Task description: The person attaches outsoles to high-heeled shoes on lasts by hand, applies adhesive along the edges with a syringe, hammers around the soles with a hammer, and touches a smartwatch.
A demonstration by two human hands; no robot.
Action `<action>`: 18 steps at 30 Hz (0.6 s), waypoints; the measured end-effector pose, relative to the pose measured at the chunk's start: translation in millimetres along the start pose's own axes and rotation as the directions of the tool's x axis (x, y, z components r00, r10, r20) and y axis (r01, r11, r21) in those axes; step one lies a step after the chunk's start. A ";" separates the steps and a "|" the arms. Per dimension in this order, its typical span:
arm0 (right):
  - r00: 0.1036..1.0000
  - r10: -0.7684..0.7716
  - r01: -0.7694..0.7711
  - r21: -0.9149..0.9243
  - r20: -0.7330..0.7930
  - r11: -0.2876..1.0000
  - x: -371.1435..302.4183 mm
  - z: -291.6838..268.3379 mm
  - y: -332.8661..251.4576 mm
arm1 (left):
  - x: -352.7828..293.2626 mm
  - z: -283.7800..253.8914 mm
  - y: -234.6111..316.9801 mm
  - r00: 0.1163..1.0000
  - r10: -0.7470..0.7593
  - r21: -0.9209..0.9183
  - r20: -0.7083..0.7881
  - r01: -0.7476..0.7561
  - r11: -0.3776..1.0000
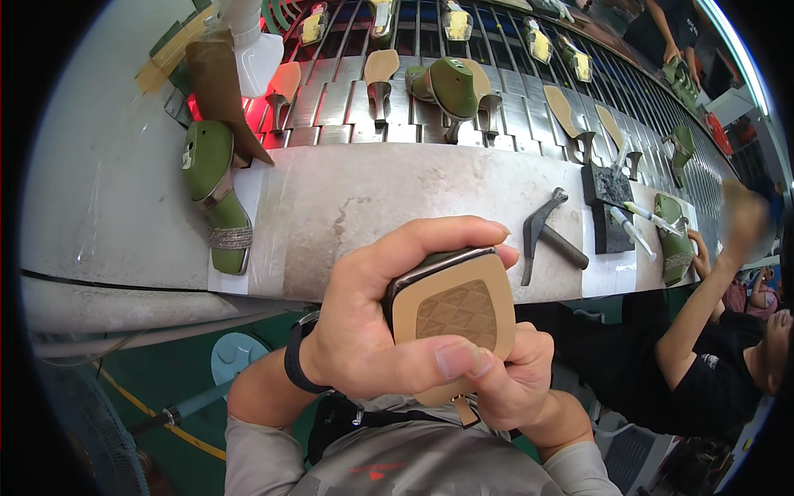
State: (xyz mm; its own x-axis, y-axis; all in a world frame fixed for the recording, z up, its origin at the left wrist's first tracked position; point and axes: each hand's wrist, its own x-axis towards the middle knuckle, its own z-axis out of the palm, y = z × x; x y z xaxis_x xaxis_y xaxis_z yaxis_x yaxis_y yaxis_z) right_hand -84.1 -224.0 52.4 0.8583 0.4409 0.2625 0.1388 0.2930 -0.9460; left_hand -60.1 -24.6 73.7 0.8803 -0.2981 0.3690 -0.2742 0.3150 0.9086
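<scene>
In front of my body I hold a tan heeled shoe sole (pixel 463 310), its diamond-textured patch facing up and a dark glossy rim at the far end. My left hand (pixel 372 322) wraps round its left side, with fingers over the far edge and the thumb lying across the bottom. My right hand (pixel 521 376) is closed on its near right side, thumb pressed to the surface next to the left thumb. The small heel tip (pixel 467 411) shows below. Whatever lies under the sole is hidden by my hands.
Ahead is a pale worktable (pixel 397 186) with a hammer (pixel 550 236), a black block (pixel 610 211) with pen-like tubes, and a green sandal (pixel 217 198) at left. Beyond runs a metal conveyor (pixel 339 95) carrying several shoes and soles. A co-worker (pixel 703 355) sits at right by another green sandal (pixel 674 240).
</scene>
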 end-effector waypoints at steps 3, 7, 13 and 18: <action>1.000 0.007 -0.007 0.015 -0.012 1.000 0.6 1.7 0.7 | 0.9 -0.6 -1.7 1.000 0.000 -0.006 -0.001 0.000 1.000; 1.000 0.003 -0.003 0.023 -0.019 1.000 1.7 3.5 1.2 | 1.0 -2.7 -1.0 1.000 0.013 -0.010 0.008 -0.013 1.000; 0.999 0.032 -0.032 -0.004 -0.013 0.999 2.5 4.6 3.4 | 1.4 0.8 14.3 0.996 -0.072 -0.040 -0.043 0.070 0.997; 0.998 0.052 -0.052 0.024 -0.018 0.998 0.3 -1.2 1.4 | 9.2 7.5 32.1 0.928 -0.347 -0.184 -0.133 0.321 0.929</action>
State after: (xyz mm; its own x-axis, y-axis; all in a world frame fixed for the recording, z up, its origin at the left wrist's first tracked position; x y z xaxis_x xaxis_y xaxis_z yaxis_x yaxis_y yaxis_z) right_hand -83.0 -224.4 50.9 0.8732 0.4401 0.2094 0.0826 0.2898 -0.9535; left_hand -63.7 -24.0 107.8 0.9638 -0.2665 0.0012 0.0993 0.3631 0.9265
